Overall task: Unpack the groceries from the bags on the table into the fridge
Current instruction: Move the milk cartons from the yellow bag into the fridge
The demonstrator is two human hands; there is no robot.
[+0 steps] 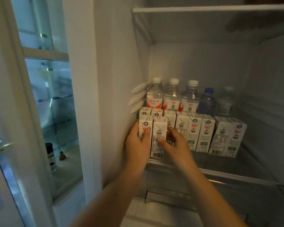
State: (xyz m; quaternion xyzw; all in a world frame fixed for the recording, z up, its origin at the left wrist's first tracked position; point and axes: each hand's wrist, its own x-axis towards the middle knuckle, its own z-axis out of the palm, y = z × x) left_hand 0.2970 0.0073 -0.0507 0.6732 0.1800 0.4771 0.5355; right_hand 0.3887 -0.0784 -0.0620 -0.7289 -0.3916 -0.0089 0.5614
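Both my hands reach into the open fridge at the left end of its middle shelf (220, 173). My left hand (138, 145) grips a white milk carton (145, 124) by the fridge's left wall. Right beside it stands another white milk carton (159, 136), and my right hand (175, 143) holds this one with thumb in front and fingers round its right side. Both cartons stand upright at the shelf's front edge. Several more milk cartons (205, 131) line the shelf to the right. Behind them stand several water bottles (172, 95).
An upper shelf (203, 9) spans the top of the fridge. A clear drawer (170, 194) sits below the middle shelf. On the left the fridge door (52, 112) stands open, with a dark jar (50, 154) in its lower bin. White egg-shaped bumps (138, 97) stick out of the left wall.
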